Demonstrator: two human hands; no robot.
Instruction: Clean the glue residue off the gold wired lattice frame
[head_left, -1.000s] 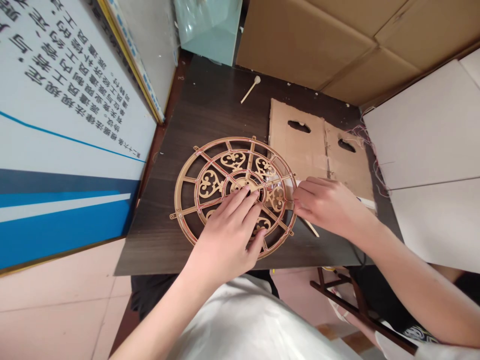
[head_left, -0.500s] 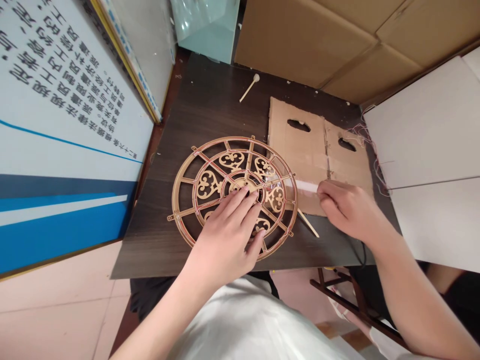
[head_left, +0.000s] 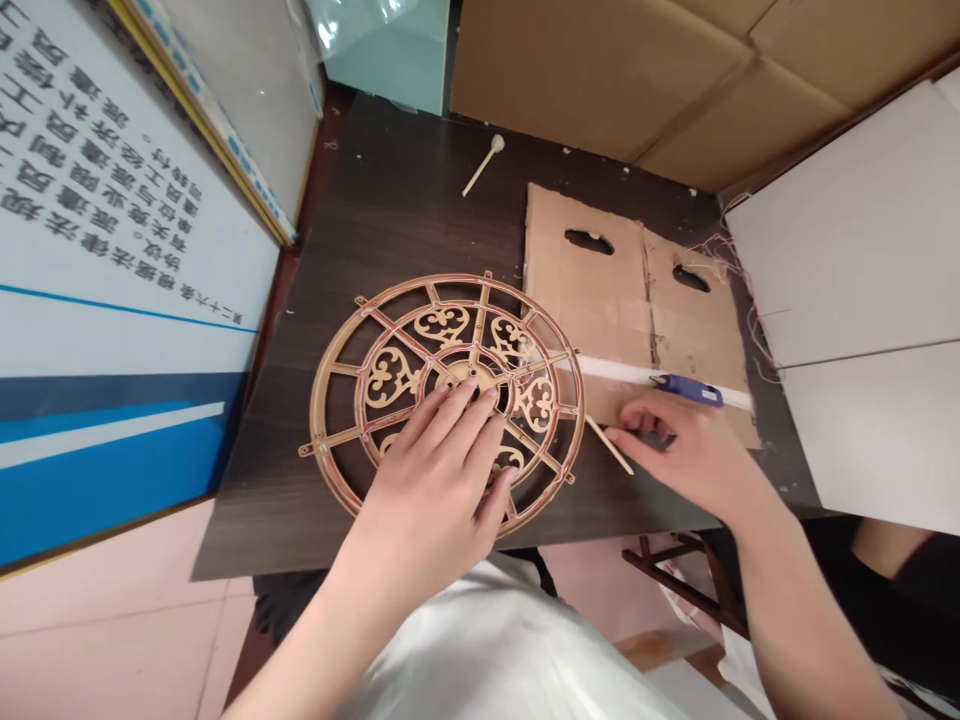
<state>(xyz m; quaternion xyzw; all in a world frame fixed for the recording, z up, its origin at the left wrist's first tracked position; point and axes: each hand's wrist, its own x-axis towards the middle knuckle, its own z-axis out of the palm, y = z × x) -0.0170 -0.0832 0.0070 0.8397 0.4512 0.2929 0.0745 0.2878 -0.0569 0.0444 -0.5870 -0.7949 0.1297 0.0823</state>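
A round, tan openwork frame (head_left: 322, 395) with spokes, scroll-shaped inserts and reddish lines along its ribs lies on the dark table. My left hand (head_left: 442, 480) rests flat over its hub and lower part, fingers stretched out, hiding some of the pattern. Just right of the rim is a thin wooden stick (head_left: 611, 447). My right hand (head_left: 679, 450) is beside this stick, thumb tip close to it, with a gap between thumb and curled fingers. Beyond that hand, a blue pen-shaped tool (head_left: 690, 389) with a dark tip lies on the cardboard.
A cardboard sheet (head_left: 585, 290) with two cut-out holes and a white strip (head_left: 619, 369) lies partly under the frame. A white-tipped stick (head_left: 484, 165) lies farther back. Boxes (head_left: 600, 70) stand behind, white panels (head_left: 862, 280) at right, a printed board (head_left: 112, 280) at left.
My right hand has moved toward me to the stick and its fingers have loosened. The blue tool now shows on the cardboard. My left hand stays on the frame.
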